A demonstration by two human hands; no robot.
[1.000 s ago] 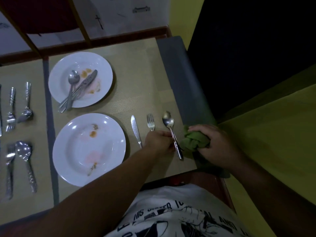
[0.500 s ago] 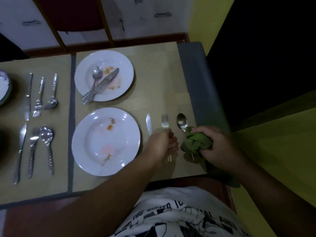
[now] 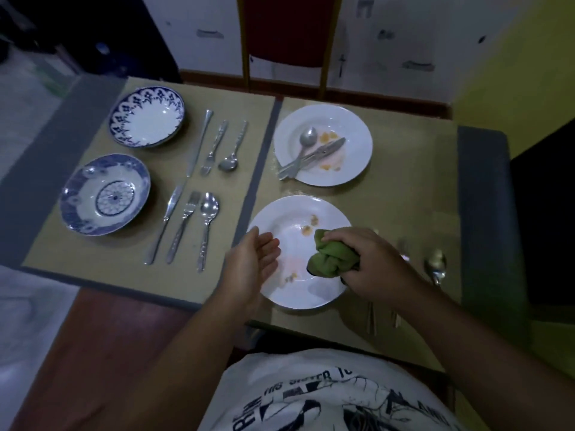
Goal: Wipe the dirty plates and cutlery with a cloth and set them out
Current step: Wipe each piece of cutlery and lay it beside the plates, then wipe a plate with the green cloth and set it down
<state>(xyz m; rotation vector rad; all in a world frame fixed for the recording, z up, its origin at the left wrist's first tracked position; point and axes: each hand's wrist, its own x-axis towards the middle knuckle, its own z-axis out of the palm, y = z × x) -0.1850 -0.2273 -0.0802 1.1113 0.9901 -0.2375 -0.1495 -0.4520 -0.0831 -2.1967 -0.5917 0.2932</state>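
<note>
1. The whole scene is dim, with a cold grey-blue cast and soft-edged shadows.
2. The near white plate (image 3: 311,295) is the brightest thing, with a faint pale sheen on its near rim.
3. Right of that plate, motion blur smears the cutlery: the spoon (image 3: 435,264) is a soft blob, and the pieces beside it are ghostly streaks.
4. Over the plate, the green cloth (image 3: 333,259) gripped in the right hand (image 3: 376,269) is sharp enough to show folds, and a soft shadow lies beneath it.
5. Left of the plate, the laid cutlery (image 3: 186,219) is dark but fairly crisp.
6. Far right of the plate everything sinks into black; far left, the floor blurs and the table edge (image 3: 102,279) bends with wide-angle distortion.
</note>
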